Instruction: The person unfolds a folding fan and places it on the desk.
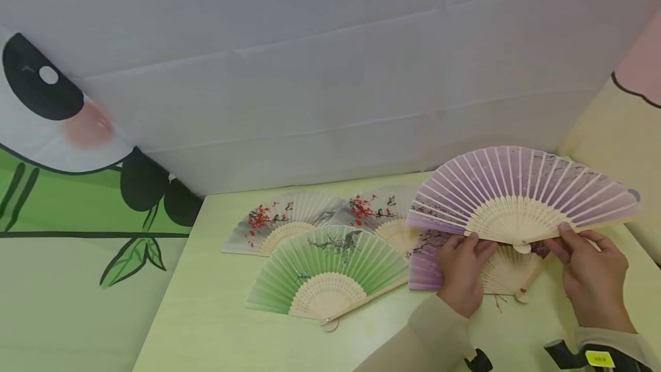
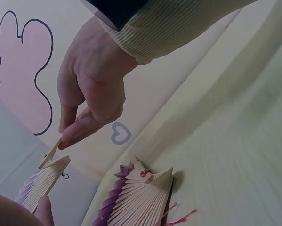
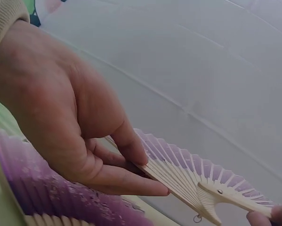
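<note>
Both hands hold up a spread light-purple folding fan (image 1: pixel 496 174) with pale wooden ribs. My left hand (image 1: pixel 462 274) pinches its left end stick and my right hand (image 1: pixel 594 274) pinches the right one, thumbs in front. The pivot lies between the hands. In the left wrist view the right hand (image 2: pixel 93 84) grips an end stick; in the right wrist view the left hand (image 3: pixel 60 103) pinches the opposite side. Below lies a spread darker purple fan (image 1: pixel 426 266) with a red tassel, on the table and partly hidden by the hands and the raised fan.
A spread green fan (image 1: pixel 335 257) lies on the pale table (image 1: pixel 196 303) to the left. Behind it are two greyish-white fans with red blossoms, a left fan (image 1: pixel 276 217) and a right fan (image 1: pixel 387 202), partly covered. A grey cloth wall (image 1: pixel 330 102) stands behind the table.
</note>
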`<state>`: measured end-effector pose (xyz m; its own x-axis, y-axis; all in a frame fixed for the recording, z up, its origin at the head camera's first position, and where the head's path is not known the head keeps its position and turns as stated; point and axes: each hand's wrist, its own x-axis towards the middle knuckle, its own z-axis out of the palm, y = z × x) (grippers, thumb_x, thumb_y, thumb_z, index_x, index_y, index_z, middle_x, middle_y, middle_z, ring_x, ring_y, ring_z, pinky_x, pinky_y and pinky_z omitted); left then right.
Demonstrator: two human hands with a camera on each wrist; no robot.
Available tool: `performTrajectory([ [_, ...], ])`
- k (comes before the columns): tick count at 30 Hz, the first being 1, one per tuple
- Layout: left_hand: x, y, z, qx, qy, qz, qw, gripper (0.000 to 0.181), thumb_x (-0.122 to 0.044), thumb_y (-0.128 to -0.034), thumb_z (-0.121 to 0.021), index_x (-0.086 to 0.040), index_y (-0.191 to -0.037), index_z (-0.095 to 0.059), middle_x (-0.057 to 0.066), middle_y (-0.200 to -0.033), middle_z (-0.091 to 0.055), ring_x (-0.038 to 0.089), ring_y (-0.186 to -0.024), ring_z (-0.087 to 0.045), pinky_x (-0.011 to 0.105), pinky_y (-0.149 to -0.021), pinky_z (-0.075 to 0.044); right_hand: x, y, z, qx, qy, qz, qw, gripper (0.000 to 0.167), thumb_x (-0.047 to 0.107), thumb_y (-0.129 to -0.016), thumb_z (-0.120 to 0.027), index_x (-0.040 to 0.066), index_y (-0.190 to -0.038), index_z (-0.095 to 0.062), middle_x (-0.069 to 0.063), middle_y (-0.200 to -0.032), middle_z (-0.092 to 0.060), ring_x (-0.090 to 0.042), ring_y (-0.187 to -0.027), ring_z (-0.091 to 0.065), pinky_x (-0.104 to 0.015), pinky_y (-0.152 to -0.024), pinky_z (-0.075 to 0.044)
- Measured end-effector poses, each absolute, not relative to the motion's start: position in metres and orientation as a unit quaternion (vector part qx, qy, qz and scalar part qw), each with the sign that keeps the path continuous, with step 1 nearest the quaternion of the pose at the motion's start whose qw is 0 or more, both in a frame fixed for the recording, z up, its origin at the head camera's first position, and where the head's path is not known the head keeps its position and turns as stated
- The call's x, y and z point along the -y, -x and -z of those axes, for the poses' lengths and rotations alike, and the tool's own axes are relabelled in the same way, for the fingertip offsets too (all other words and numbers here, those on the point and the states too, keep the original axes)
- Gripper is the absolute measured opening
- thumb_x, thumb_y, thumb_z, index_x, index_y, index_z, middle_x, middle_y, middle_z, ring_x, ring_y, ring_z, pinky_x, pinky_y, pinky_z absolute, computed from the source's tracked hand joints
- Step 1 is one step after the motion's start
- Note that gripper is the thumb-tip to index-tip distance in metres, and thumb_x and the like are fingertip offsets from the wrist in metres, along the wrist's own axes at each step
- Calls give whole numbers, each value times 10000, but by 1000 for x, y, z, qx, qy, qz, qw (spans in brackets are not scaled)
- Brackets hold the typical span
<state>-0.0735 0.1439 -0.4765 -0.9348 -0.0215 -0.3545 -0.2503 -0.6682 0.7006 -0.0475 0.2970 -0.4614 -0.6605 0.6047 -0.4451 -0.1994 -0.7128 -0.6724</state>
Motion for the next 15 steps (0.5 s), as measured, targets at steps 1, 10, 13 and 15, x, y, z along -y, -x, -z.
performTrajectory([
  [1,-146,76,476,-404,171,-896,72,16,75,-998,-605,79,-984,-598,188,-931,-634,231,-777,-693,492,-869,-649,-300,50,461,298,344,-859,236,233,-128,-933,-693,10,-924,-506,-66,-879,-640,-180,-653,-746,-283,-573,-637],
  [10,-156,101,475,-415,147,-882,168,122,125,-984,-568,57,-1073,-617,191,-1007,-650,330,-958,-719,478,-962,-619,-324,71,466,325,352,-844,240,267,-111,-923,-717,15,-948,-483,-45,-909,-627,-162,-647,-750,-270,-587,-637],
  [13,-156,107,477,-408,123,-882,200,173,142,-971,-548,40,-1105,-588,184,-1039,-630,362,-1057,-693,492,-1026,-586,-333,77,469,332,342,-846,239,240,-119,-922,-714,-7,-911,-502,-28,-919,-662,-159,-659,-759,-273,-590,-637],
  [15,-157,111,477,-403,116,-881,217,194,130,-979,-540,29,-1141,-573,189,-1067,-621,375,-1104,-674,509,-1055,-565,-338,80,470,342,342,-844,231,224,-101,-928,-719,-5,-905,-517,-12,-913,-668,-142,-665,-757,-260,-593,-634],
])
